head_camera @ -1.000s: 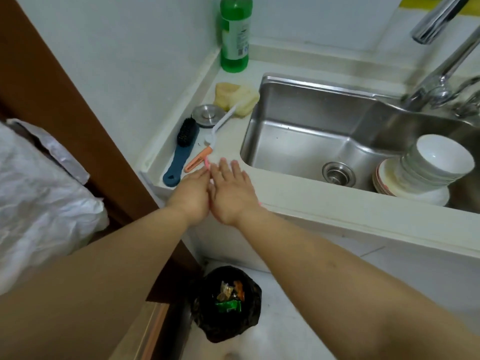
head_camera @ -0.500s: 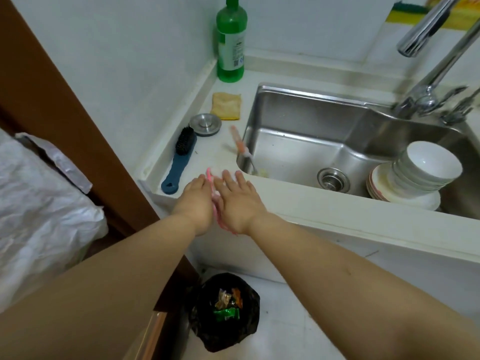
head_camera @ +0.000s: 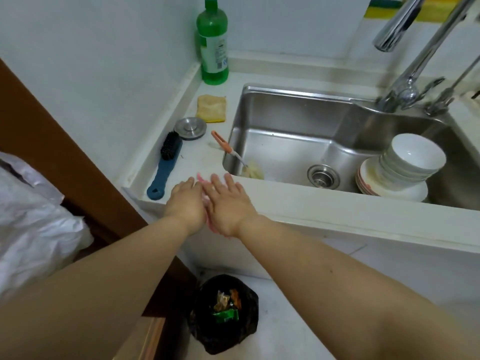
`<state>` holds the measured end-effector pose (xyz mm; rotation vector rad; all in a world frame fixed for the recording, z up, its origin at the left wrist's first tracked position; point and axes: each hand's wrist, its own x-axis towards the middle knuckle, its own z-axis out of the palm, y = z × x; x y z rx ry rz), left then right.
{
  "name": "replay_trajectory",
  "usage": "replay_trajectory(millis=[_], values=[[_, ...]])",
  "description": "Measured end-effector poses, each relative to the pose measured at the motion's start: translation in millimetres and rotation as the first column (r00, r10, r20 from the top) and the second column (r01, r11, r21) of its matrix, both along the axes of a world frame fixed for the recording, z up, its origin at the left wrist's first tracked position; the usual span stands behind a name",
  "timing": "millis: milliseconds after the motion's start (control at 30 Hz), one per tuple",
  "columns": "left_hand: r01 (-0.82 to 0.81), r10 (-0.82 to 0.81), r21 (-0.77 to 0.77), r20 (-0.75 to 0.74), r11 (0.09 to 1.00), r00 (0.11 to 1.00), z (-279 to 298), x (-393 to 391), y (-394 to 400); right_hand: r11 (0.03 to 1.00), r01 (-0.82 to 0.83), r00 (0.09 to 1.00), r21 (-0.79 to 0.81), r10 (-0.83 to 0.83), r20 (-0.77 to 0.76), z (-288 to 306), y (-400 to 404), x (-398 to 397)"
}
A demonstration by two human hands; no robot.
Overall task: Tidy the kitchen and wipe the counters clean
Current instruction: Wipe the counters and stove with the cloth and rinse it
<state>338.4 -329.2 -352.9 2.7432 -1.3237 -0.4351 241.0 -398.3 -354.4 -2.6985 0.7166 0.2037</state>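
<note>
From the head camera, the left hand (head_camera: pixel 185 203) and right hand (head_camera: pixel 228 203) lay side by side at the front edge of the table (head_camera: pixel 311 201), fingers straight and loosely spread, with a pink cloth (head_camera: pixel 206 201) pressed between and under them; how it was gripped could not be told. Behind them lay a blue brush (head_camera: pixel 166 165), a metal sink plug (head_camera: pixel 190 128), a yellow sponge cloth (head_camera: pixel 211 108) and a green bottle (head_camera: pixel 213 42). An orange-handled brush (head_camera: pixel 226 149) hung over the rim of the sink (head_camera: pixel 298 100), where stacked bowls (head_camera: pixel 407 159) stood on plates.

Bare forearms, sleeveless, ringless hands (head_camera: pixel 207 203)
</note>
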Motion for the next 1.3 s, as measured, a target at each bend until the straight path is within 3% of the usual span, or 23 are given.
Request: replay_trajectory(millis=[133,233,300,400,567,667,767,867,933,967,1033,1100,1200,1300], values=[[-0.034,0.034,0.051,-0.005,0.998,0.999,5.7,-4.1,-2.6,0.999,-0.048,0.999,-0.013,0.047,-0.027,5.0,-25.4,-62.7],[-0.014,0.015,0.056,-0.021,0.998,1.0,9.4,-18.1,-11.7,0.985,0.168,0.981,-0.033,-0.171,-0.091,8.4,-57.2,-136.0],[0.03,-0.027,0.051,-0.049,0.998,0.998,11.6,-30.8,-18.0,0.919,0.385,0.911,-0.081,-0.393,-0.126,9.3,-73.3,-171.1],[0.107,-0.104,0.05,-0.063,0.993,0.993,10.1,-49.2,-26.0,0.822,0.552,0.813,-0.141,-0.568,-0.129,5.2,-72.5,-163.2],[0.214,-0.211,0.054,-0.053,0.975,0.976,10.5,-80.5,-41.3,0.96,0.282,0.956,0.005,-0.28,-0.083,7.3,-30.5,-113.0],[0.288,-0.283,0.078,-0.065,0.954,0.957,14.4,-97.3,-53.8,0.947,0.323,0.941,-0.002,-0.321,-0.103,9.4,-45.2,-153.2],[0.313,-0.308,0.093,-0.065,0.945,0.949,18.2,-120.9,-72.1,0.838,0.542,0.828,-0.059,-0.545,-0.135,4.5,-83.9,-232.0],[0.342,-0.334,0.088,-0.101,0.935,0.937,17.0,-148.2,-85.4,0.613,0.777,0.585,-0.146,-0.788,-0.193,9.9,-122.7,-308.8],[0.345,-0.335,0.088,-0.111,0.934,0.936,15.6,-162.6,-90.0,0.521,0.828,0.484,-0.206,-0.851,-0.206,14.9,-134.4,-320.7],[0.326,-0.317,0.084,-0.111,0.942,0.942,15.1,-168.8,-92.3,0.537,0.812,0.504,-0.23,-0.843,-0.188,14.9,-133.7,-311.8],[0.293,-0.285,0.071,-0.105,0.953,0.953,16.6,-173.9,-96.3,0.709,0.666,0.705,-0.232,-0.7,-0.114,10.9,-118.6,-268.0],[0.302,-0.295,0.056,-0.108,0.952,0.949,17.0,-182.7,-104.8,0.88,0.456,0.884,-0.133,-0.465,-0.044,3.9,-94.7,-224.0],[0.265,-0.271,-0.061,-0.134,0.962,0.953,21.3,-196.5,-117.7,0.942,0.331,0.943,0.048,-0.329,-0.042,3.3,-86.7,-208.3],[0.263,-0.263,-0.015,-0.144,0.965,0.954,18.5,-209.2,-133.0,0.922,0.384,0.917,-0.046,-0.386,-0.095,-0.1,-114.9,-267.8]])
